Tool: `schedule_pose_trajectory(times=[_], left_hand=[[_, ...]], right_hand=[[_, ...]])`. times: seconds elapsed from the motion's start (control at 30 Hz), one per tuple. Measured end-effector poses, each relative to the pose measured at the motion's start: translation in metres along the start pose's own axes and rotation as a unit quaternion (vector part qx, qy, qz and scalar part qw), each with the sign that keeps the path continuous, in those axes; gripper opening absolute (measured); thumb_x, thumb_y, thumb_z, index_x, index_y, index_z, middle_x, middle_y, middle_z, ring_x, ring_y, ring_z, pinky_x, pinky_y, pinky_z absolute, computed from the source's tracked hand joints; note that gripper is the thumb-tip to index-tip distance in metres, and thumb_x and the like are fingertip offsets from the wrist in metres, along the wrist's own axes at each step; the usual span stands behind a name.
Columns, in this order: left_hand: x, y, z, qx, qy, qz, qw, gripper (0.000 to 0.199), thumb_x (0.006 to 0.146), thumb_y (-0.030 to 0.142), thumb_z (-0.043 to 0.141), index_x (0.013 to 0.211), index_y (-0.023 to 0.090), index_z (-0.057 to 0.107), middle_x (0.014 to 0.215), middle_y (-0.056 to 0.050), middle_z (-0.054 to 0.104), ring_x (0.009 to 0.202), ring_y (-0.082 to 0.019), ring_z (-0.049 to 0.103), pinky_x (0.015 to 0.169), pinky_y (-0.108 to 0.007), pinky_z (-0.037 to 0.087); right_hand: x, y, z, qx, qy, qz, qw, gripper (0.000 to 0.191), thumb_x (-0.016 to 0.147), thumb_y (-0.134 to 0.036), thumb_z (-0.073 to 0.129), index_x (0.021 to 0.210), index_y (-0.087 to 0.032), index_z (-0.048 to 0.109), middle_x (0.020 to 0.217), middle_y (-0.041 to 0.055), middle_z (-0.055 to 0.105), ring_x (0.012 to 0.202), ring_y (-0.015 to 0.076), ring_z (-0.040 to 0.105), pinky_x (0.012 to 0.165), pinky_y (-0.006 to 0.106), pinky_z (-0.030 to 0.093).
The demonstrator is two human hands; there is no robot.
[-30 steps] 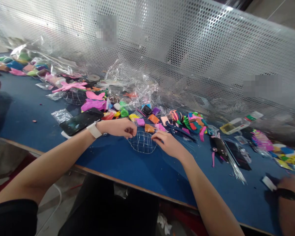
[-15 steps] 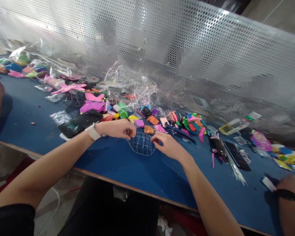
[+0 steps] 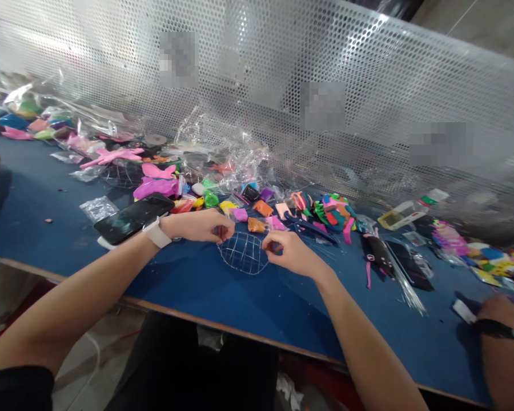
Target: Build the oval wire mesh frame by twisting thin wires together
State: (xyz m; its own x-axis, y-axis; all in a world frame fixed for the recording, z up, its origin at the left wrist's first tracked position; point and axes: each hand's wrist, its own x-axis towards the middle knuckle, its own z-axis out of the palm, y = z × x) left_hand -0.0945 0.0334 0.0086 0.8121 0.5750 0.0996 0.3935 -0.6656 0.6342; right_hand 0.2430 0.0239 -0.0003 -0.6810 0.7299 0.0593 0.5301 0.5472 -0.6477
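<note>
A curved wire mesh frame (image 3: 245, 255) is held between my hands above the blue table, its wires crossing in a grid. My left hand (image 3: 216, 226) pinches its upper left edge, fingers curled. On the other side, my right hand (image 3: 285, 250) has thumb and fingertips closed on the right edge. Just beyond the mesh lie small packets of coloured clay, among them a brown packet (image 3: 257, 225) and an orange one (image 3: 263, 208). Dark-handled pliers (image 3: 310, 224) rest behind my right hand.
A black phone (image 3: 133, 218) lies by my left wrist. Clear plastic bags (image 3: 223, 154) heap along the perforated metal partition (image 3: 257, 68). To the right are a bundle of wires (image 3: 409, 288), a bottle (image 3: 411, 211) and another person's hand (image 3: 503, 317).
The view has shifted slightly, so most things sit a little further left. Both hands stay on the wire mesh, whose tilt differs slightly.
</note>
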Motion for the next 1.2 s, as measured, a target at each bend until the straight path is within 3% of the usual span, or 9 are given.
schedule_pose_trajectory(times=[0.27,0.4,0.67,1.0,1.2], left_hand=[[0.001,-0.004,0.0,-0.007,-0.013,0.0,1.0,0.01,0.092,0.01,0.073,0.094,0.019,0.072,0.093,0.0,0.078,0.084,-0.011,0.072,0.081,-0.022,0.053],[0.001,-0.006,-0.001,-0.009,-0.015,0.005,1.0,0.008,0.092,0.013,0.073,0.094,0.02,0.073,0.093,-0.001,0.079,0.083,-0.012,0.072,0.081,-0.022,0.053],[0.002,-0.007,-0.004,-0.006,-0.027,-0.003,1.0,0.003,0.092,0.021,0.072,0.094,0.021,0.075,0.093,-0.001,0.081,0.083,-0.012,0.075,0.082,-0.022,0.055],[0.003,0.003,-0.007,0.0,-0.029,-0.039,0.999,0.013,0.09,0.031,0.071,0.092,0.02,0.078,0.093,-0.001,0.082,0.086,-0.014,0.077,0.085,-0.025,0.057],[0.003,0.001,-0.007,0.023,-0.024,-0.046,0.998,0.019,0.093,0.038,0.072,0.093,0.02,0.078,0.093,-0.001,0.081,0.085,-0.015,0.076,0.084,-0.026,0.056]], right_hand=[[-0.001,-0.006,-0.006,0.095,-0.044,0.063,0.992,0.011,0.083,-0.019,0.079,0.092,-0.022,0.075,0.101,0.0053,0.076,0.093,0.0207,0.076,0.084,0.038,0.066],[0.001,-0.007,-0.004,0.083,-0.029,0.088,0.992,0.01,0.08,-0.016,0.08,0.086,-0.022,0.075,0.092,0.0042,0.077,0.087,0.0201,0.074,0.082,0.038,0.064],[0.003,-0.01,-0.006,0.052,-0.021,0.082,0.995,0.009,0.081,-0.019,0.083,0.08,-0.022,0.075,0.086,0.0049,0.079,0.084,0.0212,0.073,0.081,0.04,0.062],[0.003,-0.006,-0.007,0.054,-0.023,0.071,0.996,0.007,0.079,-0.024,0.086,0.079,-0.022,0.079,0.085,0.0054,0.08,0.085,0.0255,0.077,0.085,0.045,0.064],[0.003,-0.011,-0.005,0.05,-0.02,0.074,0.996,0.009,0.079,-0.017,0.085,0.08,-0.021,0.077,0.081,0.0038,0.079,0.078,0.0229,0.075,0.078,0.043,0.062]])
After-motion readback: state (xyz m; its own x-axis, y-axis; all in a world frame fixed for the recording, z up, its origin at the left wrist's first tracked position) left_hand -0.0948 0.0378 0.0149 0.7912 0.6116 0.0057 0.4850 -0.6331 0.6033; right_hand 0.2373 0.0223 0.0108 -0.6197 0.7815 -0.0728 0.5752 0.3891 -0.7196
